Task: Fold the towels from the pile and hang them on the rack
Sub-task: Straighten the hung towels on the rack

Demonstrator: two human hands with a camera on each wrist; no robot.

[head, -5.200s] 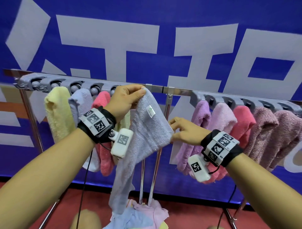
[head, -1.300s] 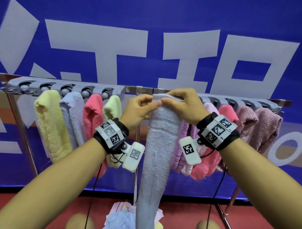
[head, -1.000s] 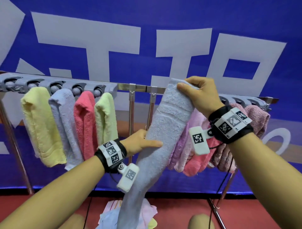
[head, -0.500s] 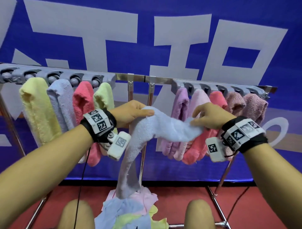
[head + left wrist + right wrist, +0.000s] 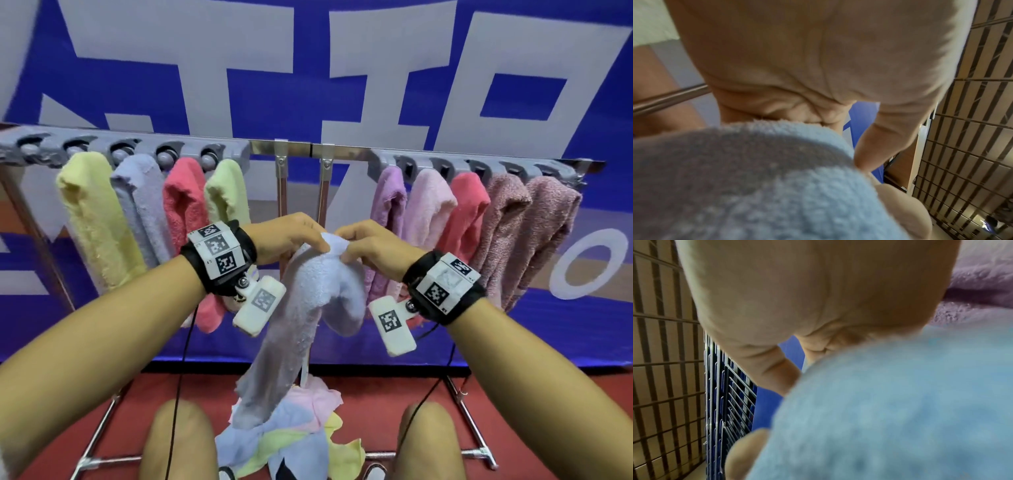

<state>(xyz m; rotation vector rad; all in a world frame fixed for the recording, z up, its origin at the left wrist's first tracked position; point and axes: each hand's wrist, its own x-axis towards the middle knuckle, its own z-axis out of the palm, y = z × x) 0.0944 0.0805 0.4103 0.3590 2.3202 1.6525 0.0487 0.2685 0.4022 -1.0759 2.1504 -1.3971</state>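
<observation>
Item: blue towel [image 5: 318, 294]. Pinched between left hand [image 5: 287, 236] and right hand [image 5: 373, 246], now brought together from apart; halves doubled, tail dangling onto pile [image 5: 291, 442]. Folded; hanging on rack [image 5: 308, 149] pending.

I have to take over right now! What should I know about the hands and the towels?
Left hand and right hand both pinch the top of the light blue towel, held in front of the rack, not on it.
Done: nine towels hang, four on the left, five on the right.
Left: finish folding this one, hang it, then do the pile on the floor.
</observation>
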